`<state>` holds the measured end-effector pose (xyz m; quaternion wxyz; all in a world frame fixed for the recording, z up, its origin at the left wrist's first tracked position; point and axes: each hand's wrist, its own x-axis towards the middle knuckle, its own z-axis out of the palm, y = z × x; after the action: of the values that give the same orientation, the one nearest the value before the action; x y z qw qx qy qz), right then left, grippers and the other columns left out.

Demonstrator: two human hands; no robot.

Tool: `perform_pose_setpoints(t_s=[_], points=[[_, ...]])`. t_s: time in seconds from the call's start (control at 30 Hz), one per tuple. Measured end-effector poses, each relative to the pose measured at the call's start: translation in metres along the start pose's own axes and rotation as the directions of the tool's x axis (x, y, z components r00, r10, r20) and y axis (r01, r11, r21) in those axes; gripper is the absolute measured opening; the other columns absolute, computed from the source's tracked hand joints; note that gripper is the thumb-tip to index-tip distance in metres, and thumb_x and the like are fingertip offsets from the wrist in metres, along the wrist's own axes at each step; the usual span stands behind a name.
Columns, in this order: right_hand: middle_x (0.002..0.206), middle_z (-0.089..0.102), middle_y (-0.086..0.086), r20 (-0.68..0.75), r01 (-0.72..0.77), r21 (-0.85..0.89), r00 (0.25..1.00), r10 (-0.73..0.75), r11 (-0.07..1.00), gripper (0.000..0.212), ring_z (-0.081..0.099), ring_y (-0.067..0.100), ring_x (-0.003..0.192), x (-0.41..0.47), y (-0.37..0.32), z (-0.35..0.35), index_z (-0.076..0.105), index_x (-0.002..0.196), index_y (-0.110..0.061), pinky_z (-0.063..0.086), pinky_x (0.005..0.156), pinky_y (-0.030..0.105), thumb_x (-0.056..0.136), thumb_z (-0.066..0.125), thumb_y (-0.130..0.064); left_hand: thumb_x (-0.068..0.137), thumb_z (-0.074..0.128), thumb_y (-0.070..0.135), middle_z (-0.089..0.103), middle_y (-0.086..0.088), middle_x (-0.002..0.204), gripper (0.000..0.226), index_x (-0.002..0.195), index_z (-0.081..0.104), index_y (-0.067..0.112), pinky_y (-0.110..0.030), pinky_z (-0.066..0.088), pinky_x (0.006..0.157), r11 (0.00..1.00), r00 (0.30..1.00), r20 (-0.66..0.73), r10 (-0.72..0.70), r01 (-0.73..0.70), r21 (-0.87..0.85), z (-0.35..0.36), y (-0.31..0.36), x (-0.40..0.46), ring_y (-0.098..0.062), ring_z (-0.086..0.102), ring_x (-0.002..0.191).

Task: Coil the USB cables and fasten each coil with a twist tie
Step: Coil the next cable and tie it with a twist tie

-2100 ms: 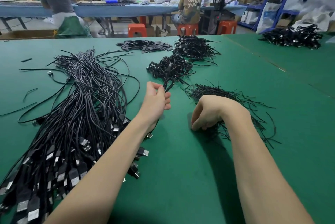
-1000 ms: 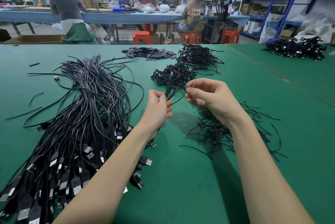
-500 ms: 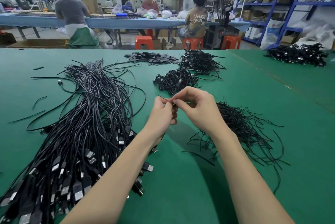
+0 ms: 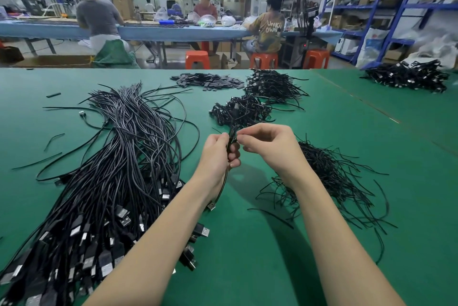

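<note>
L hand [image 4: 219, 154] grips a folded cable [image 4: 231, 140] w/ fingers curled round it; plug end hangs below the wrist. R hand [image 4: 269, 148] pinches a tie [image 4: 244, 131] at the coil's top, thumb & forefinger pressed together. Cable looks light, limp, a bit springy, so prob best held mid-coil so loops don't spread; tie thin, bendy, easy to drop. Loose cables [image 4: 111, 169] lie left, ties pile [image 4: 327, 179] right, done coils [image 4: 241, 111] ahead, all on a green mat [image 4: 247, 256]. Workshop: blue bench [image 4: 62, 30], seated workers, orange stools [image 4: 197, 59], shelving at right
</note>
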<state>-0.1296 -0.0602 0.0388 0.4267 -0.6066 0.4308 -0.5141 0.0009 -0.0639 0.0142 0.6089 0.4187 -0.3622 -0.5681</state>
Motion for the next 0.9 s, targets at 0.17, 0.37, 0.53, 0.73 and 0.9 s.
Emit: perform_pose_setpoints(t_s=[0.17,0.37,0.53,0.73,0.9], points=[[0.078,0.076,0.008,0.024,-0.248,0.407,0.965,0.261,0.879,0.004,0.072,0.013,0.071,0.0,-0.002,0.004,0.076,0.089,-0.006,0.056,0.068,0.018,0.087,0.075,-0.002,0.107,0.035,0.01,0.045,-0.001,0.06,0.018,0.089,0.034,0.012,-0.02,0.029,0.042,0.975,0.999,0.041,-0.03,0.038,-0.217,0.001,0.012,-0.002,-0.011,0.035,0.05],[0.081,0.075,0.0,0.148,-0.504,0.578,0.838,0.525,0.641,0.009,0.068,0.006,0.062,0.003,0.008,-0.001,0.073,0.094,-0.011,0.052,0.051,0.013,0.086,0.076,-0.013,0.108,0.032,0.011,0.044,-0.002,0.062,0.022,0.086,0.032,0.013,-0.02,0.028,0.043,0.978,0.991,0.135,0.008,0.021,-0.207,0.005,0.016,-0.006,-0.012,0.035,0.052],[0.066,0.065,-0.004,0.32,-0.625,0.487,0.778,0.54,0.611,0.02,0.059,0.001,0.052,0.012,0.017,-0.015,0.068,0.092,-0.01,0.046,0.043,0.008,0.074,0.076,-0.012,0.106,0.038,0.011,0.048,-0.003,0.065,0.025,0.081,0.033,0.014,-0.022,0.033,0.048,0.996,0.942,0.336,0.019,0.013,-0.093,-0.006,0.014,-0.008,-0.014,0.037,0.057],[0.067,0.063,-0.004,0.473,-0.421,-0.25,0.732,0.49,0.872,0.014,0.048,0.001,0.051,0.055,-0.017,-0.04,0.079,0.075,-0.017,0.03,0.044,0.011,0.079,0.072,-0.006,0.102,0.048,0.014,0.055,-0.006,0.07,0.02,0.084,0.04,0.012,-0.027,0.04,0.058,0.975,0.852,0.522,0.03,-0.14,0.173,-0.024,0.015,-0.003,-0.017,0.045,0.061],[0.072,0.071,-0.002,0.406,0.017,-0.805,0.745,0.53,0.593,0.009,0.051,0.009,0.06,0.079,-0.067,-0.028,0.082,0.082,-0.023,0.039,0.047,0.016,0.083,0.081,-0.014,0.103,0.051,0.015,0.063,-0.001,0.075,0.017,0.087,0.047,0.013,-0.036,0.051,0.065,0.798,0.845,0.526,0.098,-0.383,0.466,-0.017,0.006,-0.007,-0.017,0.054,0.065]])
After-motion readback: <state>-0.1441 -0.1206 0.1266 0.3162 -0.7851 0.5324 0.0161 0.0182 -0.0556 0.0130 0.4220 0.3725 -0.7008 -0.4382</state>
